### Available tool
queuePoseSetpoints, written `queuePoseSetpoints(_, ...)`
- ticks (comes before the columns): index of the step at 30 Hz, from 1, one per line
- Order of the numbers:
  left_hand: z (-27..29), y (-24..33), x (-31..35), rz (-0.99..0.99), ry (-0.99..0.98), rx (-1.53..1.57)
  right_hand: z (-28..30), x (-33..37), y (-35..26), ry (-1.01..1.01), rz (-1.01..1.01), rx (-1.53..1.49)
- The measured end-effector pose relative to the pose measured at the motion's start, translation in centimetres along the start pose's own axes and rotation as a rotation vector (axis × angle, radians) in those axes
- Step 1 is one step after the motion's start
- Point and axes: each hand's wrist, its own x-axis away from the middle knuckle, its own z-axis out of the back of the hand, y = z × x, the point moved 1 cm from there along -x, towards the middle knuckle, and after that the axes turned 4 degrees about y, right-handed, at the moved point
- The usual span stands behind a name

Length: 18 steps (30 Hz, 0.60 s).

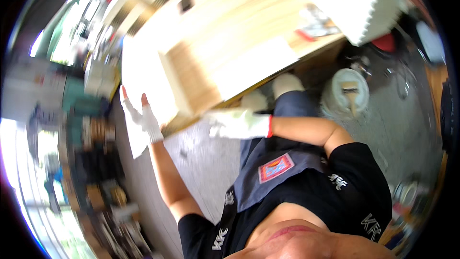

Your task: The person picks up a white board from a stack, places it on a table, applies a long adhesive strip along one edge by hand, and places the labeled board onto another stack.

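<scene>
My left hand (143, 121), in a white glove with bare fingertips showing, is stretched out with its fingers apart. It lies over or just above a white sheet-like panel (136, 74) at the left end of the workbench (225, 24). My right hand (239, 123), in a white glove with a red cuff, reaches leftward across my body by the bench's near edge. Its fingers are smeared by motion, so I cannot tell whether they grip anything. Between the hands and the wooden top runs a pale raised strip (175, 84), its far side in brown shadow.
A large white block with a toothed edge (347, 5) stands at the bench's far right, beside a blurred red and white item (314, 23). On the floor, a white bucket (330, 97) carries a brush (351, 97). Shelves with boxes (96, 132) line the left.
</scene>
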Motion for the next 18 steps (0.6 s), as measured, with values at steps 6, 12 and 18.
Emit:
queuePoseSetpoints(6, -18.9, 20.0, 2.6, -0.617, -0.674, 0.346, 5.6, 6.5, -9.0, 0.072, -0.161, 0.537)
queuePoseSetpoints(12, -34.2, 33.0, 5.0, 0.729, -1.444, 1.015, 9.3, 11.4, -8.1, 0.235, -0.040, 0.364)
queuePoseSetpoints(18, -38.7, 35.8, 4.2, 0.874, -1.366, 0.858, 10.8, 14.6, -7.7, 0.257, -0.044, 0.315)
